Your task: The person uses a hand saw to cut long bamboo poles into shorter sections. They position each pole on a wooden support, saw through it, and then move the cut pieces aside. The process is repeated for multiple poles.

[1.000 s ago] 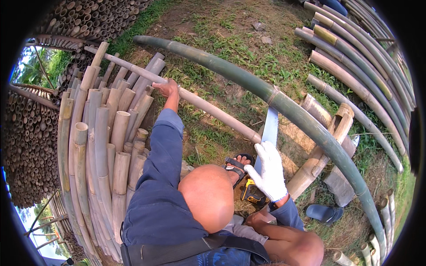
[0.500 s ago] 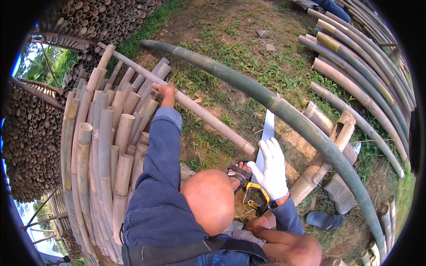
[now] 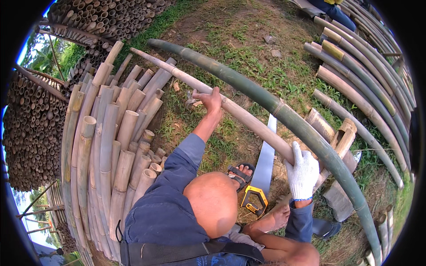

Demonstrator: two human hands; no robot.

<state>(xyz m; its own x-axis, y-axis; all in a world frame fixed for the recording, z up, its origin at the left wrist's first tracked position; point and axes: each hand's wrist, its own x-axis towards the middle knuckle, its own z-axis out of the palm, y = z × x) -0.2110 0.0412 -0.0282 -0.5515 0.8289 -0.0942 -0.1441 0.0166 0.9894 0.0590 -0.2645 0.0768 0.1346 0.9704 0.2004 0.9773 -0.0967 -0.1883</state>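
Note:
My bare left hand [image 3: 210, 103] holds a pale bamboo pole [image 3: 248, 117] from its lower side near the middle. My right hand [image 3: 303, 174], in a white knitted glove, grips the pole's near end. The pole slants from the far left down to the right, close to a long green bamboo pole [image 3: 248, 84]. Below it stands or lies a handsaw [image 3: 262, 166] with a black and yellow handle. Its blade passes behind the pale pole, and neither hand touches it. My sandaled foot [image 3: 241, 175] is beside the saw.
Many cut bamboo lengths [image 3: 106, 128] are stacked at the left, with a big pile [image 3: 33, 137] beyond. Split bamboo pieces [image 3: 339, 139] and a stone block [image 3: 339, 201] sit right of the saw. More poles [image 3: 364, 95] lie at the right. Another person's leg [image 3: 333, 13] shows at the far right.
The pale pole has moved right and its near end has risen above the saw blade. My left hand moved right with it. My right hand left the saw's side and took the pole's near end.

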